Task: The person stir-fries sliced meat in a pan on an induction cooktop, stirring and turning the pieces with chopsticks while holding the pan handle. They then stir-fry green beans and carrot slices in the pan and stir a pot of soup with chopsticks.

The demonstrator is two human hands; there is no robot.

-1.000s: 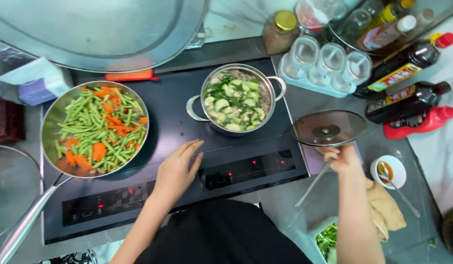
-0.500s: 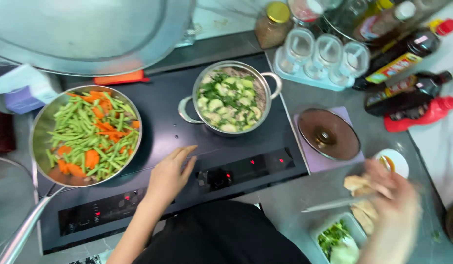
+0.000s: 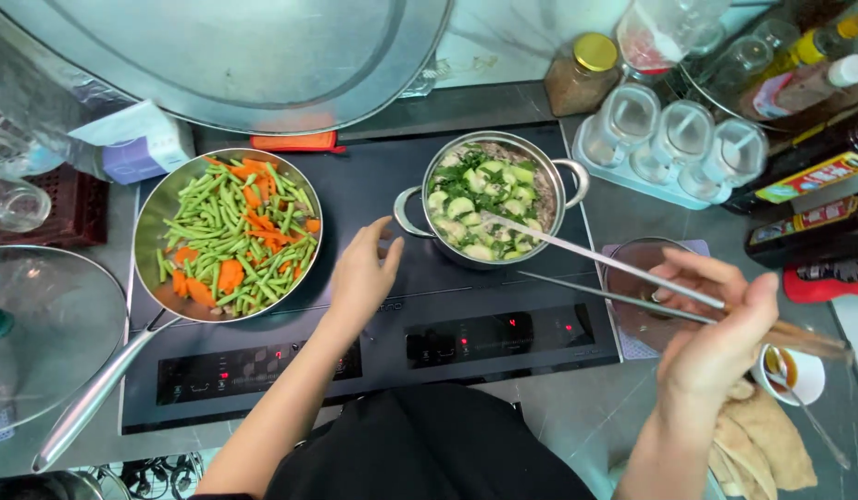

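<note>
My right hand (image 3: 716, 338) grips a pair of long metal chopsticks (image 3: 595, 264) whose tips reach over the rim of a steel pot (image 3: 492, 199) filled with sliced green vegetables and herbs in broth. My left hand (image 3: 362, 276) hovers open over the black induction cooktop (image 3: 373, 324), its fingers stretched toward the pot's near-left handle without clearly touching it. To the left sits a steel frying pan (image 3: 227, 236) of green beans and carrot slices, its long handle pointing toward me.
A glass pot lid (image 3: 646, 287) lies upside down right of the cooktop. Sauce bottles (image 3: 808, 176), three clear glass jars (image 3: 679, 143) and a spice jar (image 3: 582, 74) crowd the back right. A small white dish with a spoon (image 3: 795, 370) and a cloth (image 3: 762, 440) lie at right. Another glass lid (image 3: 44, 324) rests at left.
My right hand set the glass lid down right of the cooktop, picked up the chopsticks and brought their tips to the pot. My left hand moved up from the control panel toward the pot.
</note>
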